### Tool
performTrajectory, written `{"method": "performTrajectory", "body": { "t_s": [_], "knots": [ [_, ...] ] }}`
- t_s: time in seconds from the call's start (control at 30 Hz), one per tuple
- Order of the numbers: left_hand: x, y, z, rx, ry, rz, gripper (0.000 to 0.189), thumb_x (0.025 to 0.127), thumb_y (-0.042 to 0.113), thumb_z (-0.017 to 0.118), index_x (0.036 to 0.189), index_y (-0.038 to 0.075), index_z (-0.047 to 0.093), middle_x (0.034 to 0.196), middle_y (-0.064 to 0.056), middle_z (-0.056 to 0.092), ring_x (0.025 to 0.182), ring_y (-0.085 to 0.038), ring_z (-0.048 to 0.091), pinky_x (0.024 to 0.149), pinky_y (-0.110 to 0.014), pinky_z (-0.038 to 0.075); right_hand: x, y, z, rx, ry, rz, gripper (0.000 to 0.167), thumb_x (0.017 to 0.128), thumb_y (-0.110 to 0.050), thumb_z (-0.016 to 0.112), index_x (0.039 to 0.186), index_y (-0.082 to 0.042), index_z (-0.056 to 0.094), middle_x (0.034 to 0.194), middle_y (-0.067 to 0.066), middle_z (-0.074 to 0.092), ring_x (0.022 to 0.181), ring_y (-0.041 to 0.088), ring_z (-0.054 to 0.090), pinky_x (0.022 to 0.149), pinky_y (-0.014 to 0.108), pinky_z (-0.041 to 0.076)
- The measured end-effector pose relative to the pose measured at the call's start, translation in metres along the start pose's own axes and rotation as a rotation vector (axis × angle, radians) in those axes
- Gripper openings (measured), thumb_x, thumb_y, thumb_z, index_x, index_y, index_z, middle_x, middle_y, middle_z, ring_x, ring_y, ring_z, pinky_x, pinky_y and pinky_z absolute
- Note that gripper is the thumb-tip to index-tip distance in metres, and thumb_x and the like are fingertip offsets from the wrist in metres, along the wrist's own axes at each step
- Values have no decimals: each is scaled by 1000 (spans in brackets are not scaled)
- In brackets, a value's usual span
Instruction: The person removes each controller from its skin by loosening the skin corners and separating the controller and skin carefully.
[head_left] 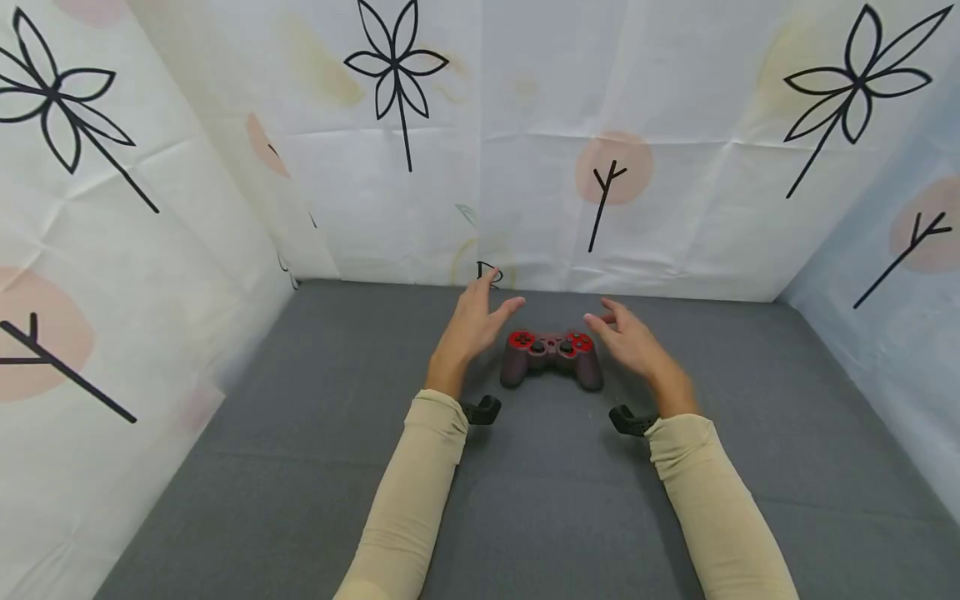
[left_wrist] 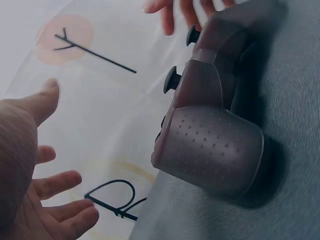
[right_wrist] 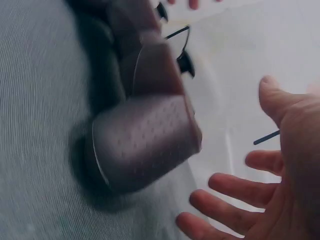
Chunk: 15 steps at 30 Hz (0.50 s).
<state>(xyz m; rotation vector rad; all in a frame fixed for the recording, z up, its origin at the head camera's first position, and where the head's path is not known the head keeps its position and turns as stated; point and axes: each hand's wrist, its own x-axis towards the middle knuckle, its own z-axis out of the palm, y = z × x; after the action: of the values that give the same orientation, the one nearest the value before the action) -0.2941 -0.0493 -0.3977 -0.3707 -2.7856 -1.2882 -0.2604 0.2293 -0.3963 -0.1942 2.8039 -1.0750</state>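
On the bench [head_left: 555, 483] in the head view, the gamepad [head_left: 552, 353] lies between left hand [head_left: 472, 323] and right hand [head_left: 636, 342], both loosely spread, holding nothing; in left wrist view, the left hand is apart from it; in right wrist view, the right hand too

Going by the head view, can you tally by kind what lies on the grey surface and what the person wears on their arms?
Game controller: 1
Beige sleeves: 2
Black wrist devices: 2
Total: 5
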Motion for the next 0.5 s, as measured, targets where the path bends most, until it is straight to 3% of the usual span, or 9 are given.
{"method": "performTrajectory", "body": {
  "t_s": [0.23, 0.37, 0.5],
  "knots": [
    [-7, -9, 6, -114, -4, -57, 85, 94, 57, 66, 162, 23, 27, 156, -6, 43, 143, -30, 45, 114, -54, 42, -8, -3, 5, 51, -71, 16, 80, 106, -58, 39, 162, -4, 20, 161, 27, 34, 146, 46, 39, 115, 62, 37],
    [-11, -16, 13, -175, -58, -81, 88, 91, 57, 70, 161, 21, 29, 155, -7, 46, 137, -33, 50, 108, -54, 47, -12, -2, 8, 69, -84, -8, 77, 107, -52, 44, 160, -1, 23, 158, 31, 37, 143, 47, 43, 113, 61, 40],
    [-13, -23, 15, -212, -126, -125, 93, 89, 60, 71, 162, 22, 28, 155, -7, 46, 140, -31, 50, 110, -54, 46, -12, -4, 11, 53, -99, -33, 75, 106, -48, 48, 158, 1, 28, 155, 33, 40, 141, 48, 44, 111, 60, 42]
  ]
}}
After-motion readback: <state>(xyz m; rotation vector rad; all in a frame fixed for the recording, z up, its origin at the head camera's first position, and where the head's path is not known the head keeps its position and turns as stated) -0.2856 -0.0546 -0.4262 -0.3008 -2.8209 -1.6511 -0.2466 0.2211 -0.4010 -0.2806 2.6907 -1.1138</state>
